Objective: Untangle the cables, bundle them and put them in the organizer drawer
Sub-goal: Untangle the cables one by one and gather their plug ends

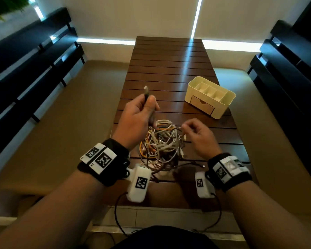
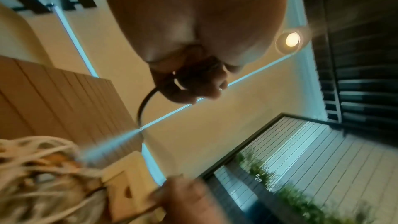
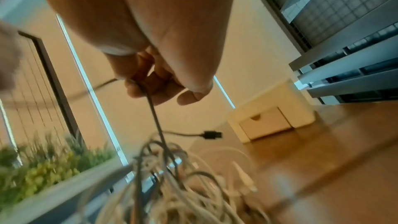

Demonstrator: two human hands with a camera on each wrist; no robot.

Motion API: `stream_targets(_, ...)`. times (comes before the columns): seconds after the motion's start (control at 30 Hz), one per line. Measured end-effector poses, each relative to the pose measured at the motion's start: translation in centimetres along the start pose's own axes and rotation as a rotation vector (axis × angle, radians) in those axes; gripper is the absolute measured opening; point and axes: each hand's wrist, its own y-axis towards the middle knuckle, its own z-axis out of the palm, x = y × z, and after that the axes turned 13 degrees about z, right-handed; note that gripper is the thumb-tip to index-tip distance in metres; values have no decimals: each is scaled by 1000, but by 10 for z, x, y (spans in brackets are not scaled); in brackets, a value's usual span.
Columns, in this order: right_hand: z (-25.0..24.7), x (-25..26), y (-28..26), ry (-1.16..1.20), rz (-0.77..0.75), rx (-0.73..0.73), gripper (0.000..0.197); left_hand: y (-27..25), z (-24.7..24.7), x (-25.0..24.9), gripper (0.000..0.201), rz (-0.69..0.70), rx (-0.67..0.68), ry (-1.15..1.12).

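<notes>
A tangle of white, orange and dark cables [image 1: 162, 141] lies on the near part of the wooden slat table [image 1: 169, 69]. My left hand [image 1: 149, 105] is raised above the tangle's left side and grips a dark cable [image 2: 146, 101], whose plug [image 1: 146, 90] sticks up past the fingers. Over the tangle's right side, my right hand [image 1: 184, 126] pinches a thin grey cable [image 3: 155, 117] that runs down into the heap [image 3: 172, 185]. The cream organizer [image 1: 210, 96] stands at the table's right edge with its front drawer [image 1: 202, 105] shut.
A black USB plug [image 3: 212, 134] sticks out of the heap toward the organizer [image 3: 269, 118]. The table is narrow, with beige floor on both sides. Dark slatted benches [image 1: 34, 72] flank it left and right. Thin black leads from the wrist cameras hang at the near edge.
</notes>
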Motion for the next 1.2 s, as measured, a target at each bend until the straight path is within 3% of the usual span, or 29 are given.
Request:
stream_targets(0.1, -10, 28, 9, 19, -123, -23, 14, -6, -1, 22, 22, -40, 74, 210)
stream_targets(0.2, -3, 35, 7, -38, -154, 51, 15, -8, 4, 35, 8, -80, 147, 312)
stream_targets(0.37, 7, 34, 0, -7, -190, 76, 12, -6, 7, 35, 17, -230, 426, 478)
stream_targets(0.43, 7, 29, 1, 85, -141, 89, 12, -3, 10, 28, 23, -203, 391, 488)
stream_targets(0.5, 10, 18, 0, 191, -63, 188, 24, 4, 13, 15, 26, -105, 309, 461)
stream_targets(0.6, 19, -7, -2, 163, 18, 315, 33, 14, 14, -14, 27, 40, 197, 367)
stream_targets(0.67, 19, -18, 4, 140, 72, 274, 27, 15, 6, -24, 27, 71, 149, 331)
stream_targets(0.8, -15, 8, 13, 174, 46, -17, 21, -6, -17, -11, 29, -119, 99, 403)
stream_targets(0.9, -36, 41, 9, 386, -118, -53, 18, -19, -21, 7, 27, -261, 236, 494)
stream_targets(0.97, -31, 45, 7, 247, -124, 0, 15, -20, -19, 17, 24, -265, 201, 503)
stream_targets(1.07, -12, 24, 2, -193, -24, 100, 10, -19, -17, 25, 25, -159, 84, 558)
stream_targets(1.13, -4, 15, -2, -217, -44, 117, 9, -16, -10, 23, 24, -87, 93, 541)
stream_targets(1.2, 0, 16, -8, -171, -94, 91, 11, -16, 2, 22, 24, -73, 208, 511)
